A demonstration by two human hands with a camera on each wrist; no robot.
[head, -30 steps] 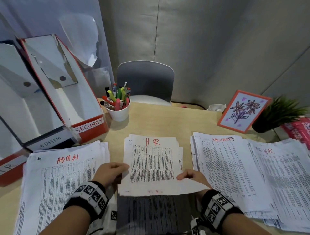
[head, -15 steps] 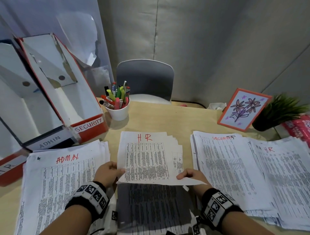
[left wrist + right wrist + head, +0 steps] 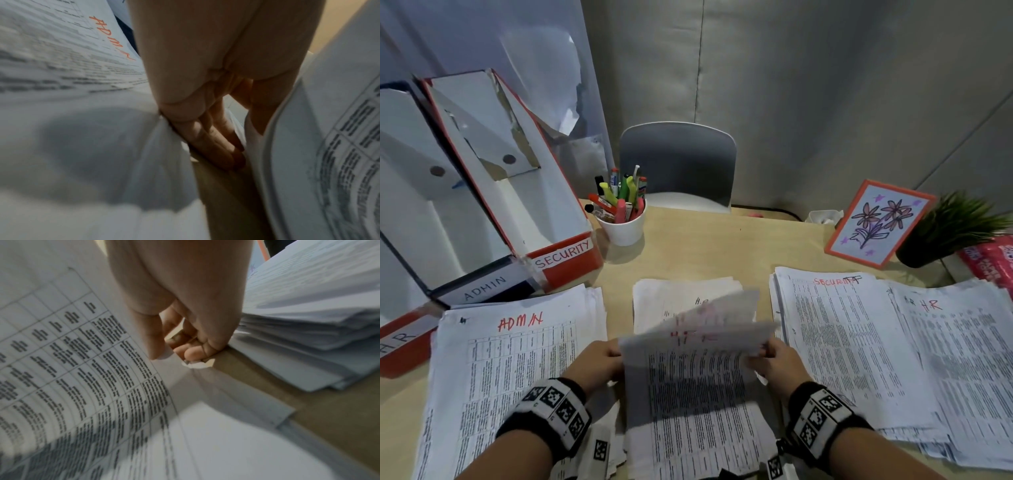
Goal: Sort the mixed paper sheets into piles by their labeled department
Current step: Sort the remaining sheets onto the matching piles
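While both hands are lifting paper: the scene is sitting on a tabletop [image 3: 709,253].
Left hand [image 3: 594,363]: pinching the left edge of the HR sheets [image 3: 698,329], thumb on top.
Right hand [image 3: 779,365]: pinching their right edge.
HR sheets: blurring, rising above the centre pile [image 3: 695,404].
ADMIN pile [image 3: 510,359]: lying left.
SECURITY pile [image 3: 835,342]: lying right.

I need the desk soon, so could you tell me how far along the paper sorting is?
ADMIN pile and SECURITY pile already lie stacked. Both hands, left hand and right hand, hold the blurred HR sheets above the middle pile. The HR-marked stack at the right overlaps the SECURITY pile, so merging remains.
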